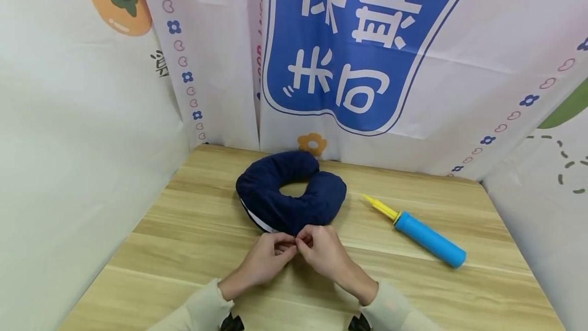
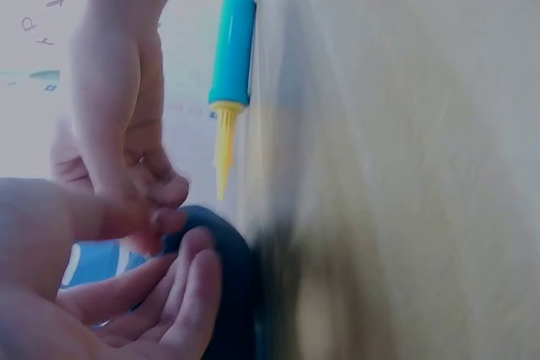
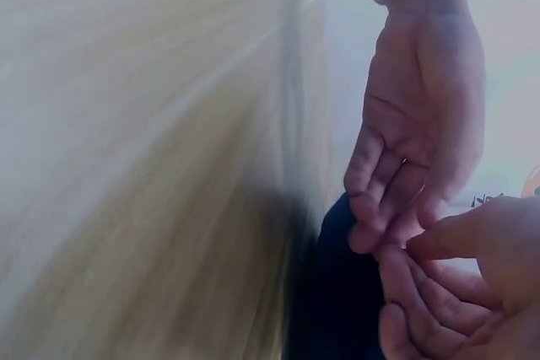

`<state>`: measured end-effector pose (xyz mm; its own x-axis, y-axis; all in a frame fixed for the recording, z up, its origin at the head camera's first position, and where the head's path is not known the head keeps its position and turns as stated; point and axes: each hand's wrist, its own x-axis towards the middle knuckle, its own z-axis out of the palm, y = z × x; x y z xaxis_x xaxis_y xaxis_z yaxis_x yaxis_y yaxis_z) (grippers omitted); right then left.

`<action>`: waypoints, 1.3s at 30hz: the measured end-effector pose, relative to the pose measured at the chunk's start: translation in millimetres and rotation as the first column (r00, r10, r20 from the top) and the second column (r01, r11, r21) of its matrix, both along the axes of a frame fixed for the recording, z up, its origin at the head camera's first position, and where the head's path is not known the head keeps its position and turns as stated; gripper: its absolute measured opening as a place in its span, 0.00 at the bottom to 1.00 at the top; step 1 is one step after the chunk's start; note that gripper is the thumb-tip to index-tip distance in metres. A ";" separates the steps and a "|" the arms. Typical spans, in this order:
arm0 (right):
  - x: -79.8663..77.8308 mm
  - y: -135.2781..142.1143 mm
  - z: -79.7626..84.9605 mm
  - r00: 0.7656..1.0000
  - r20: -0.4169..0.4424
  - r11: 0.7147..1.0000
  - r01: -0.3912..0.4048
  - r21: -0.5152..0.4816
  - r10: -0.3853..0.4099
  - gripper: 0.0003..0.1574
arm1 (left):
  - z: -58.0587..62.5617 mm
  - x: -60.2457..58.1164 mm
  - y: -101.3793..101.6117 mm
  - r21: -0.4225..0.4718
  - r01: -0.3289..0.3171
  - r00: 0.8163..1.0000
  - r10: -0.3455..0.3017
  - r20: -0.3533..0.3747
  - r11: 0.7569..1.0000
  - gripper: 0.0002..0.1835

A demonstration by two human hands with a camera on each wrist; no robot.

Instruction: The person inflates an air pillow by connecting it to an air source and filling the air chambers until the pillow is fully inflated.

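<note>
A navy blue U-shaped neck pillow (image 1: 266, 183) lies on the table, its two ends pointing toward the far right. Along its near left edge a slit shows a strip of white inside (image 1: 259, 220). My left hand (image 1: 271, 257) and right hand (image 1: 323, 252) meet at the pillow's near edge, thumbs and forefingers pinching there with the tips almost together. The fingertips hide the bit of edge between them. In the left wrist view the dark pillow (image 2: 224, 267) sits just beyond the fingers; the right wrist view shows it (image 3: 337, 292) beside them too.
To the right lies a blue hand pump (image 1: 429, 239) with a yellow nozzle aimed toward the pillow's side. The wood-grain table (image 1: 184, 249) ends at a printed white cloth backdrop (image 1: 220, 65) behind, with white cloth along both sides.
</note>
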<state>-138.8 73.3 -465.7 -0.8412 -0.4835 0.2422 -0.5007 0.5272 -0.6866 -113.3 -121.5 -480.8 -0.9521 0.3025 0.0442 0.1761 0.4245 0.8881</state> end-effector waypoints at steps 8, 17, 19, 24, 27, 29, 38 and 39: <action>1.1 -9.6 -2.8 0.992 -0.128 1.000 -0.005 -0.006 0.004 0.03 | 0.6 -0.1 -1.7 0.092 -0.083 0.996 0.087 -0.035 0.992 0.11; -5.3 -9.1 -1.7 0.986 -0.124 0.993 -0.113 -0.017 0.111 0.03 | 2.2 -7.7 -10.3 0.055 -0.066 0.994 0.070 -0.082 0.996 0.08; -7.2 -6.6 0.3 0.981 -0.133 0.990 -0.140 0.008 0.140 0.04 | 4.0 -8.5 -11.0 0.003 -0.067 0.992 0.067 -0.106 0.998 0.07; -12.7 0.8 8.3 0.945 -0.299 0.990 -0.117 0.073 0.134 0.10 | 12.0 -10.2 -10.0 -0.178 -0.115 0.953 0.058 -0.299 0.977 0.06; -17.1 3.4 10.9 0.877 -0.465 0.991 -0.082 0.108 0.123 0.15 | 19.0 -11.6 -8.0 -0.265 -0.180 0.892 0.044 -0.449 0.947 0.08; -20.0 4.2 10.0 0.817 -0.562 0.990 -0.067 0.127 0.128 0.18 | 23.4 -12.8 -6.7 -0.309 -0.215 0.858 0.028 -0.513 0.926 0.09; -34.2 -1.3 -1.5 0.642 -0.764 0.997 -0.005 0.083 0.066 0.16 | 35.0 -19.1 -1.4 -0.325 -0.231 0.772 -0.030 -0.635 0.917 0.10; -35.6 -1.7 -1.8 0.636 -0.769 0.997 -0.002 0.074 0.058 0.15 | 35.2 -19.7 -0.9 -0.322 -0.231 0.762 -0.035 -0.646 0.918 0.10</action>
